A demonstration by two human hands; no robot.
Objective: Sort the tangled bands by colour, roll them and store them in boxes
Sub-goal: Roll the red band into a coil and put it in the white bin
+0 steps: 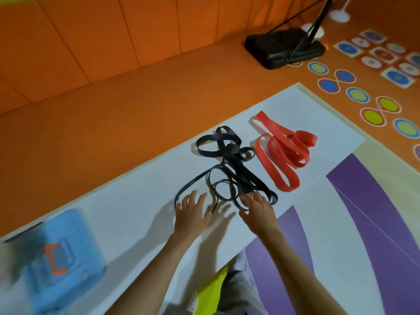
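Head view: the left hand (192,214) is wide, fingers spread and fairly straight, palm down over the white sheet (136,201), and it holds nothing. A thin loop of the black bands (229,164) curves just past its fingertips. Whether they touch it cannot be told, as the hand is a little blurred.

The right hand (258,212) is just to the right of the left, the two apart. It is wide too, thumb stretched out toward the left hand. Its fingertips lie on the near end of the black bands, with no curl round them that shows.

The black bands are a loose tangle of wide and thin loops on the sheet, running from the fingertips of both hands away from the person. The red bands (284,151) lie beyond the right hand and to its right, just beside the black tangle but apart from it, in folded loops on the same sheet.

A blue box (68,246) sits to the left of the left hand, nearer the person, and is badly blurred. A purple-striped mat (375,201) lies right of the right hand, partly under the sheet. Far beyond both hands, a black stand (284,47) rests on the orange floor (136,98). To its right are coloured circles (356,94) and cards (397,76).
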